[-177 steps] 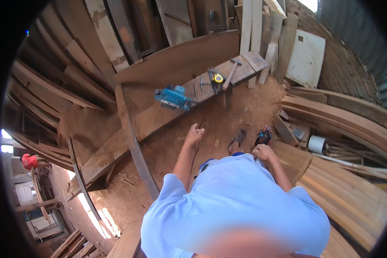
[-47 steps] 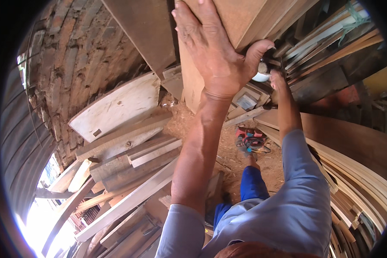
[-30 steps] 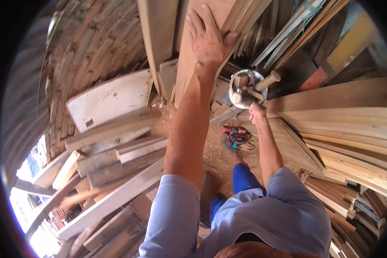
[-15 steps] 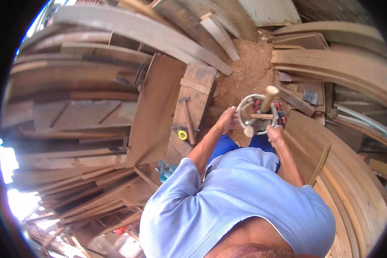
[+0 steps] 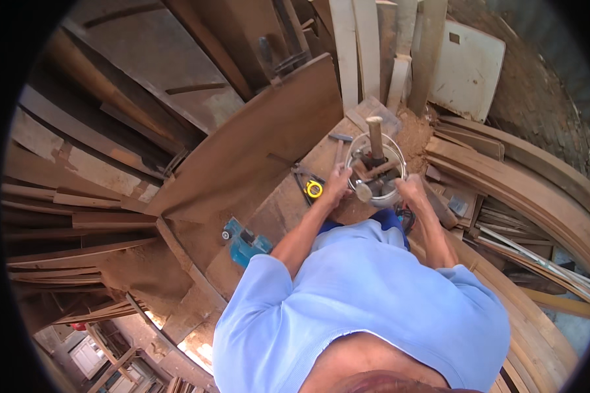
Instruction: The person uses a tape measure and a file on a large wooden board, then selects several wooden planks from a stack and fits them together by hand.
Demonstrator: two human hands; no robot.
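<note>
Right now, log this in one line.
bucket: wooden handles inside | left hand: at left side | right hand: gripping right side

**Left hand [image 5: 338, 185] and right hand [image 5: 411, 188] out in front, gripping**

From where I stand, both arms reach forward of the body, low and roughly level. The left forearm [image 5: 304, 234] slants inward to the right; the right forearm [image 5: 436, 232] slants inward to the left, a little steeper. Fingers on either side are bent into a hold, the hands facing each other, apart. The finer set of the fingertips is too small to tell.
</note>
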